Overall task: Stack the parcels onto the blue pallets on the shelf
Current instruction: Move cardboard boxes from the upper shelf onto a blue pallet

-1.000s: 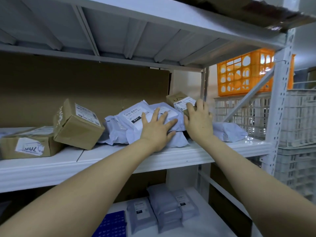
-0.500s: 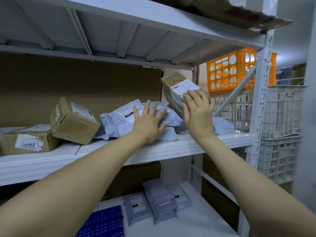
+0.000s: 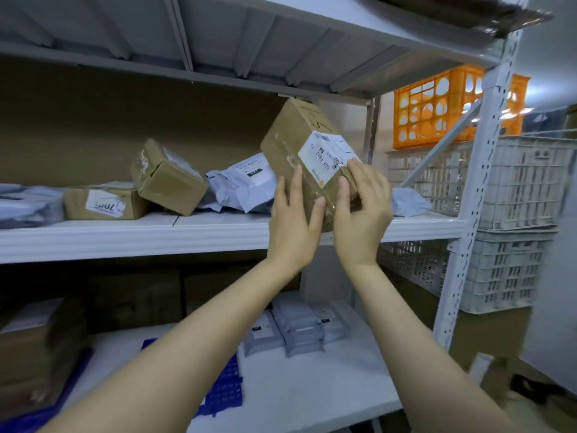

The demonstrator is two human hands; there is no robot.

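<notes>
**Parcel coming off the middle shelf, bound for the blue pallets below**

A person is working at a grey metal rack, where the middle shelf is carrying loose stock and the lower shelf is holding a blue pallet, partly hidden behind the left forearm. White crates and an orange crate are standing beyond the rack's right upright.

A second ago both hands were lying on the heap of grey mailer bags, and the brown parcel was sitting at the back behind them. Now it is hanging clear of the shelf board, tilted, with its top corner close under the shelf above.

The left hand, which has left the bags, is bracing the box's near side with fingers stretched upward and the thumb wrapping onto the front. The right hand is curling around the lower right corner, fingertips resting on the white label.

Two more boxes, one tilted and one flat, are waiting to the left, while flat grey mailers are lying on the lower shelf beside the pallet.

The pick appears to be done. What is probably coming next is the carry down to the pallet, taking care that the raised corner clears the shelf overhead.
</notes>
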